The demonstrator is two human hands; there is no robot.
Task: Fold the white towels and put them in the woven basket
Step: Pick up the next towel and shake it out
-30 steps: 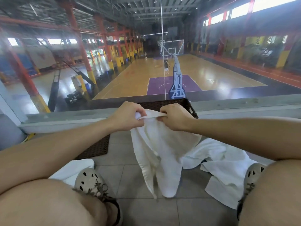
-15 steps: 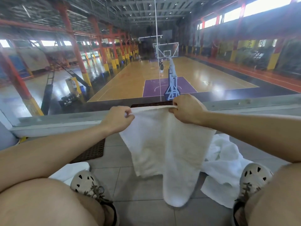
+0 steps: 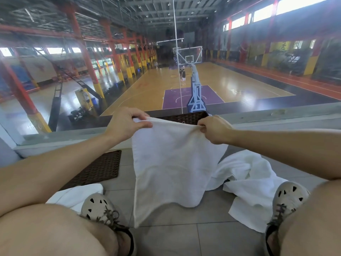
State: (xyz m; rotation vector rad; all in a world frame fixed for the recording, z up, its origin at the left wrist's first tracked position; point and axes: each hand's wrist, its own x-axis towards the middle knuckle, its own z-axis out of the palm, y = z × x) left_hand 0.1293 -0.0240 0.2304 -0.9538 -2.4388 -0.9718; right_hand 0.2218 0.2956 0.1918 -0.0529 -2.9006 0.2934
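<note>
A white towel [image 3: 171, 163] hangs spread in front of me, held by its top edge. My left hand [image 3: 125, 123] pinches the top left corner and my right hand [image 3: 214, 129] pinches the top right corner. Its lower end droops to the tiled floor between my feet. Behind the towel's top edge shows the dark rim of the woven basket [image 3: 186, 116], mostly hidden. More white towels [image 3: 245, 174] lie crumpled on the floor at the right. Another white towel [image 3: 77, 194] lies by my left foot.
A dark woven lid or mat [image 3: 99, 168] lies flat on the floor at the left. My two shoes [image 3: 97, 206] and bare knees fill the bottom. A low ledge [image 3: 276, 119] with a glass pane stands right behind the basket, over a basketball court.
My hands have moved apart along the towel's top edge, and the bunched towel now hangs stretched out flat and wide.
</note>
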